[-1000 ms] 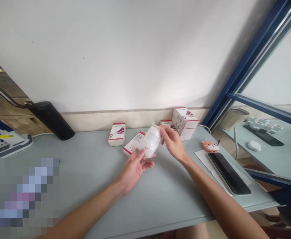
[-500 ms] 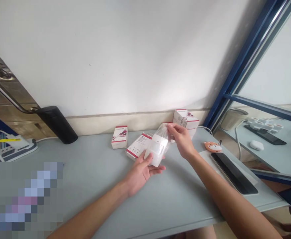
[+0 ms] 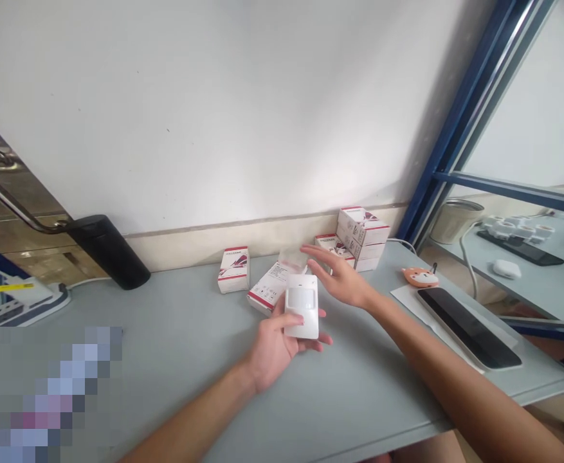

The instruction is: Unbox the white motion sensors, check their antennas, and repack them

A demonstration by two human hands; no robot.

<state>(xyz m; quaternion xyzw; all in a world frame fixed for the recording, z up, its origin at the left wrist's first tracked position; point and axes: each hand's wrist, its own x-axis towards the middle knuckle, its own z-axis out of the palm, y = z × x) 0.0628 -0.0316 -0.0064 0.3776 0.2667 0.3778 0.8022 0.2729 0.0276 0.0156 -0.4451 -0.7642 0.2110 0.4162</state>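
A white motion sensor (image 3: 302,303) with a rounded window rests in my left hand (image 3: 276,341), thumb across its front and fingers behind it. My right hand (image 3: 337,276) is just beyond its upper right corner, fingers stretched out and holding nothing. Past those fingertips is a clear plastic bag (image 3: 292,258), at the far end of a white and red box (image 3: 268,286) that lies flat behind the sensor. Whether the bag lies on the box or is still dropping, I cannot tell.
A small box (image 3: 234,269) stands near the wall; several like it are stacked (image 3: 363,238) at the back right. A black bottle (image 3: 110,251) leans at left, near a power strip (image 3: 26,299). At right are a phone (image 3: 469,326), an orange animal-faced item (image 3: 420,277) and a mirror (image 3: 518,257).
The plastic bag has come off the motion sensor and left my right hand, whose fingers have opened. My left hand keeps the sensor, now bare and more upright. The view has shifted slightly.
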